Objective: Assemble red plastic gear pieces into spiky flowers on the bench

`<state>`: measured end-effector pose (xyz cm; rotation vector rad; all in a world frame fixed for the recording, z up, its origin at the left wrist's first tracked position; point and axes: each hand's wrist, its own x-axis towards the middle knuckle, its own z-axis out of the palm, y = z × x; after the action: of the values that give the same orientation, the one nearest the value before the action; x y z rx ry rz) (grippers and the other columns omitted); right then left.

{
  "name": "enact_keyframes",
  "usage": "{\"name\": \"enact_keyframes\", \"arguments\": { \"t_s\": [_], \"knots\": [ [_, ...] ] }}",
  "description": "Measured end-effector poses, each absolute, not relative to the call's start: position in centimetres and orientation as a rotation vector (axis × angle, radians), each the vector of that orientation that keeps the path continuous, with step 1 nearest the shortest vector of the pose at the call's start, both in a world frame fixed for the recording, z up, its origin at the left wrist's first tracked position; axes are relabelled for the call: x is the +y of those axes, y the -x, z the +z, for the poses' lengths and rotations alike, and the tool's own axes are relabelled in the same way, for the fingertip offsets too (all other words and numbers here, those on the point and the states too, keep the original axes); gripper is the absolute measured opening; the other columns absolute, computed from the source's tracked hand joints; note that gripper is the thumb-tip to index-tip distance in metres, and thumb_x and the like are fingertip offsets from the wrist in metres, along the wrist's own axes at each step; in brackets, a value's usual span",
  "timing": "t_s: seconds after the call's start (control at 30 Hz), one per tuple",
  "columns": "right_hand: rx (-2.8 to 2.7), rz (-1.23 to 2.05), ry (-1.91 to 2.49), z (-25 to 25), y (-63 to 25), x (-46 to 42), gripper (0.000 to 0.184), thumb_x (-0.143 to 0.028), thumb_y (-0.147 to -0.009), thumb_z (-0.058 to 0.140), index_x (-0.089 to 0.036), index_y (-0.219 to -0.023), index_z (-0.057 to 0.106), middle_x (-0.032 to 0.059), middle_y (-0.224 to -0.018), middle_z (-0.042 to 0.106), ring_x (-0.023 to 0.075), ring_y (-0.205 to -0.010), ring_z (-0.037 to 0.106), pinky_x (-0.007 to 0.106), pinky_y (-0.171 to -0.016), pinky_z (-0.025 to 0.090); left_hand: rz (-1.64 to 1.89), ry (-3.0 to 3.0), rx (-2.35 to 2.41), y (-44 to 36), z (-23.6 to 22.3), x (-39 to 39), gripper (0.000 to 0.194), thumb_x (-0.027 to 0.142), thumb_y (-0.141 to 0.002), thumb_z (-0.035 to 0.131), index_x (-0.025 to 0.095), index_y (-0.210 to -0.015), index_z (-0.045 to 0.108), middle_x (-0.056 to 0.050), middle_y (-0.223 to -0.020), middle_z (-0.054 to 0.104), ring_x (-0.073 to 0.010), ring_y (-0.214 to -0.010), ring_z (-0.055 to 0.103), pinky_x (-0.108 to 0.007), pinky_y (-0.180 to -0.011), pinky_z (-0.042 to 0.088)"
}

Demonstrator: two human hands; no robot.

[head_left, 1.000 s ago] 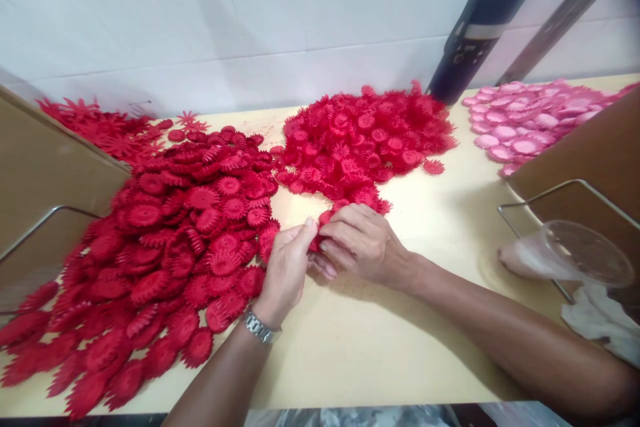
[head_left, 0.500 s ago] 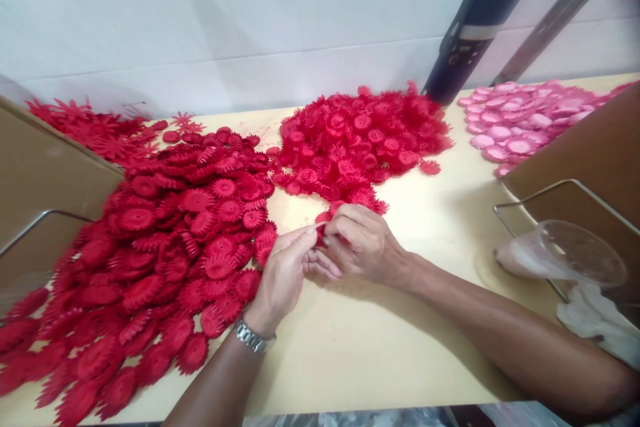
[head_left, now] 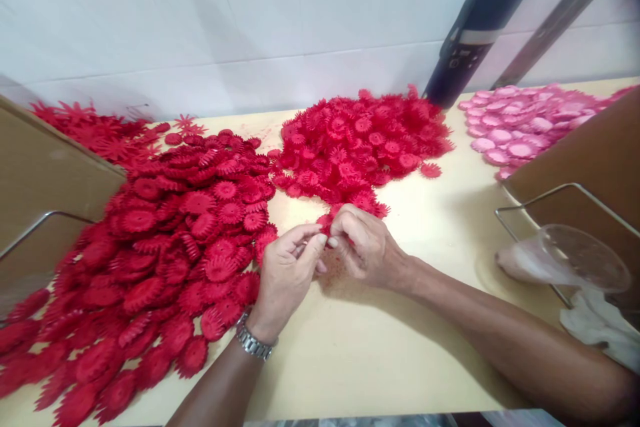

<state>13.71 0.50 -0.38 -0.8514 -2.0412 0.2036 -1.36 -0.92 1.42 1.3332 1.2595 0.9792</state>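
The left hand (head_left: 286, 275) and right hand (head_left: 369, 248) had their fingers (head_left: 313, 248) clamped on a mostly hidden flower (head_left: 325, 229), probably steadying it from both sides, above the table (head_left: 395, 360) near the left pile (head_left: 195, 240), seemingly for easy reach.

We bring the fingertips of our left hand (head_left: 287, 270) and right hand (head_left: 367, 247) together, low over the pale tabletop (head_left: 380, 360); red shows there, but whether we pinch a piece is hidden. Left of this grip spreads a heap of dark red toothed discs (head_left: 170, 247). Just beyond the grip we see a brighter red pile (head_left: 370, 140). Farther off to its right lie pink discs (head_left: 525, 123); nearer, well right of it, is a clear cup (head_left: 565, 257).
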Motion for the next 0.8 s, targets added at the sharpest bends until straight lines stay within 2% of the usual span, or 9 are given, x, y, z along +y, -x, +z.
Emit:
{"name": "enact_keyframes", "arguments": {
  "t_s": [0.13,0.4,0.6,0.8],
  "knots": [
    [-2.019,0.218,0.85,-0.4,-13.8,0.5,0.013,-0.009,-0.079,0.041,-0.02,-0.074,0.038,0.0006,-0.066,0.043,0.0137,-0.059,0.041,0.026,-0.053,0.035,0.937,-1.278,1.189,1.5,1.5,-0.9,0.019,0.032,-0.073,0.062,0.017,-0.083,0.056,0.004,-0.046,0.057,-0.0103,-0.039,0.053,-0.017,-0.038,0.037],
    [-2.029,0.376,0.8,0.4,-13.6,0.2,0.013,-0.011,-0.08,0.04,-0.02,-0.072,0.036,0.0,-0.066,0.04,0.0129,-0.058,0.039,0.025,-0.051,0.033,1.016,-1.205,1.015,1.8,0.9,-0.7,0.022,0.033,-0.073,0.063,0.016,-0.065,0.05,0.007,-0.047,0.045,-0.0041,-0.034,0.042,-0.015,-0.035,0.03],
    [-2.008,0.45,0.8,0.9,-13.5,0.1,0.012,-0.012,-0.08,0.042,-0.019,-0.072,0.038,0.0001,-0.066,0.042,0.0121,-0.059,0.04,0.025,-0.052,0.035,1.069,-1.007,1.002,1.5,1.3,-0.8,0.025,0.032,-0.07,0.065,0.016,-0.061,0.048,0.009,-0.046,0.04,-0.0015,-0.03,0.035,-0.014,-0.031,0.023],
    [-1.958,0.486,0.811,1.4,-14.0,0.3,0.012,-0.014,-0.082,0.041,-0.019,-0.071,0.039,0.0003,-0.065,0.042,0.0121,-0.057,0.041,0.026,-0.051,0.035,1.139,-0.913,1.037,2.2,2.5,-0.6,0.026,0.03,-0.067,0.067,0.017,-0.06,0.046,0.009,-0.045,0.041,-0.0016,-0.029,0.034,-0.015,-0.031,0.023]
  ]
}}
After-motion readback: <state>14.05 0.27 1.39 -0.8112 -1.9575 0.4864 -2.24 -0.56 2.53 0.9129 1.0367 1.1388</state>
